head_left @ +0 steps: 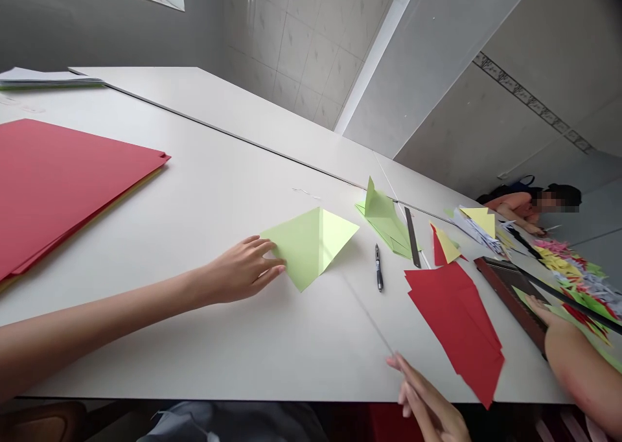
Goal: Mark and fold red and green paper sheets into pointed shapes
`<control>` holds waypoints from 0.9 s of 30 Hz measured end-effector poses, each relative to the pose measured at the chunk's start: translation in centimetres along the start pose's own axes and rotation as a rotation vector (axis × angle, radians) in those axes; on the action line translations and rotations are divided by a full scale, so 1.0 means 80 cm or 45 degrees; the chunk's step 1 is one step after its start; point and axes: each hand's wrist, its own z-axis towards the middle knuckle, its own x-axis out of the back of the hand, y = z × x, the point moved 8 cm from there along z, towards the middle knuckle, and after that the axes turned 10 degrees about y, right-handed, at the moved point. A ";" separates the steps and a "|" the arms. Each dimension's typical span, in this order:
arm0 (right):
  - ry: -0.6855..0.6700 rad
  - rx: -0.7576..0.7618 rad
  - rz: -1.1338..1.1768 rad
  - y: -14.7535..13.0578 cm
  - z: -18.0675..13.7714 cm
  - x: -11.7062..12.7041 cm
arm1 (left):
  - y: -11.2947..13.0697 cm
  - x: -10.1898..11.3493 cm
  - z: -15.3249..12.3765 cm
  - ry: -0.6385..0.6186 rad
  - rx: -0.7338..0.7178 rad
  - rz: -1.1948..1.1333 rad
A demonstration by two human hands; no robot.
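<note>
My left hand (255,267) lies on the table with fingers spread, the fingertips on the left edge of a light green paper sheet (299,251). A brighter folded-looking part shows at the sheet's right side. Low in the view, my right hand (420,393) is closed around one end of a thin grey stick (364,309). The stick is blurred and points up and left toward the green sheet; I cannot tell if they touch. Right of the sheet lie a black pen (378,270), more folded green paper (386,221) and a dark ruler (412,234).
Red sheets (457,322) lie to the right. Past them, another person's hand (544,309) rests on green paper on a paper cutter (512,306). Cut paper strips (568,267) are piled at far right, near a seated person. A large red paper stack (72,189) is at left.
</note>
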 end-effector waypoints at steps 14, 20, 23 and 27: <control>0.063 0.428 -0.145 -0.069 0.143 -0.031 | -0.061 -0.012 0.019 -0.251 -0.057 -0.290; -0.307 0.343 -0.036 -0.036 0.137 -0.094 | -0.057 -0.019 0.023 -0.200 -0.078 -0.179; -0.284 0.341 -0.087 -0.033 0.113 -0.109 | -0.062 -0.016 0.035 -0.137 -0.079 -0.085; -0.206 0.438 -0.239 -0.047 0.087 -0.114 | -0.033 -0.007 0.026 0.053 0.107 0.116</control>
